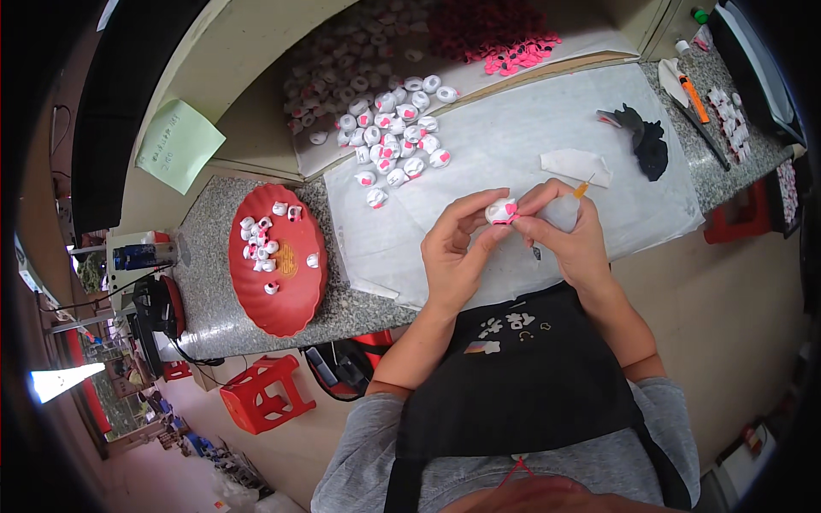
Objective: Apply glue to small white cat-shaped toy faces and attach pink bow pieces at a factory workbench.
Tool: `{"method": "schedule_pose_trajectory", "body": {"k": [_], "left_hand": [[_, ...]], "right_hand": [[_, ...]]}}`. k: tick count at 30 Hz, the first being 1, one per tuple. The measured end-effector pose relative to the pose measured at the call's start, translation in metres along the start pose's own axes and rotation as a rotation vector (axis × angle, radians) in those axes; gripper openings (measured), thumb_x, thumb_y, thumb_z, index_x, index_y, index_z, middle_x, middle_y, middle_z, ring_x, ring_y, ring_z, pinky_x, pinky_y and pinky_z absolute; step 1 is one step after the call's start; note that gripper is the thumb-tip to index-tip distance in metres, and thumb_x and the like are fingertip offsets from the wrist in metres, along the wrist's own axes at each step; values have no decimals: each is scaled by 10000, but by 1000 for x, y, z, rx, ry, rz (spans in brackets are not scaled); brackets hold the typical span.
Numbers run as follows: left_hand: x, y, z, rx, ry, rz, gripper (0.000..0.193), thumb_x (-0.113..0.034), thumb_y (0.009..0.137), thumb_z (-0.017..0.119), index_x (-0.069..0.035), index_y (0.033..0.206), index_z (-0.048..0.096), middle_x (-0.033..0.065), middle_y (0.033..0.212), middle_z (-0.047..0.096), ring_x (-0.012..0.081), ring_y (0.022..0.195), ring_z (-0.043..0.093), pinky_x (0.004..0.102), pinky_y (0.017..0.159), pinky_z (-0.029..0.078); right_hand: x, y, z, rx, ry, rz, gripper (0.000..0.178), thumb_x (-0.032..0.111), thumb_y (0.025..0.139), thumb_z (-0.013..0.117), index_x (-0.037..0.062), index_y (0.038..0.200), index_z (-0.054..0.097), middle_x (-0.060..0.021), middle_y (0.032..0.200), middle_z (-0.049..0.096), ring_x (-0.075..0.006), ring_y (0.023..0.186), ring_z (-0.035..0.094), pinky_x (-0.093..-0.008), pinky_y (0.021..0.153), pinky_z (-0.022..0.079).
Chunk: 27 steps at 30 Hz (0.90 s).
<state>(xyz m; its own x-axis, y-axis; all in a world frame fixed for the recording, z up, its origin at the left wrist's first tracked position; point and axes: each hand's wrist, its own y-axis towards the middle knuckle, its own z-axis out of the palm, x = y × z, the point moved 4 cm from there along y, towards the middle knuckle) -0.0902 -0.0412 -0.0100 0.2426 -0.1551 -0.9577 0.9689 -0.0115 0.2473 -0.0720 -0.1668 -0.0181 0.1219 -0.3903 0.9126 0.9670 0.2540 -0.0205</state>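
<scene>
Between the fingertips of my left hand (453, 248) is a small white figurine head (499, 211) with pink patches. My right hand (577, 244) is curled around a translucent squeeze bottle (562, 213) with an orange needle tip pointing up and away. The thumb and forefinger of that same hand meet the figurine's pink side. Both hands are raised over the near edge of the paper-covered bench (479, 162). Beyond the left hand lies a pile of similar white and pink pieces (389, 137), some with round openings.
A red scalloped plate (248, 299) with several finished-looking pieces stands at left. Small pink parts (517, 56) lie at the back. A black cloth (652, 152), a folded white tissue (575, 165) and an orange-handled knife (694, 100) are at right. A red stool (265, 398) stands below.
</scene>
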Motion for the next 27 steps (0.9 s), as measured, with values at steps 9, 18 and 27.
{"method": "schedule_pose_trajectory", "body": {"k": [9,18,27], "left_hand": [[4,-7,-14,3,-268,-146,262,61,713,528,45,972,494,152,991,515,187,941,492,272,802,396],[3,-8,-20,75,-188,-30,211,48,707,545,52,917,521,147,952,538,205,932,500,296,813,392],[9,-6,-18,98,-267,-156,243,43,746,500,58,988,477,142,997,511,179,933,496,266,806,402]], "right_hand": [[9,0,13,104,-123,-45,253,-19,652,596,-3,886,500,-61,715,510,-88,605,474,-187,470,390],[4,1,15,149,-113,-17,212,-15,637,618,-29,835,545,-69,733,523,-108,611,493,-207,493,410],[-4,4,11,94,-144,-5,217,-20,634,617,-28,835,537,-85,761,539,-114,597,499,-216,494,412]]}}
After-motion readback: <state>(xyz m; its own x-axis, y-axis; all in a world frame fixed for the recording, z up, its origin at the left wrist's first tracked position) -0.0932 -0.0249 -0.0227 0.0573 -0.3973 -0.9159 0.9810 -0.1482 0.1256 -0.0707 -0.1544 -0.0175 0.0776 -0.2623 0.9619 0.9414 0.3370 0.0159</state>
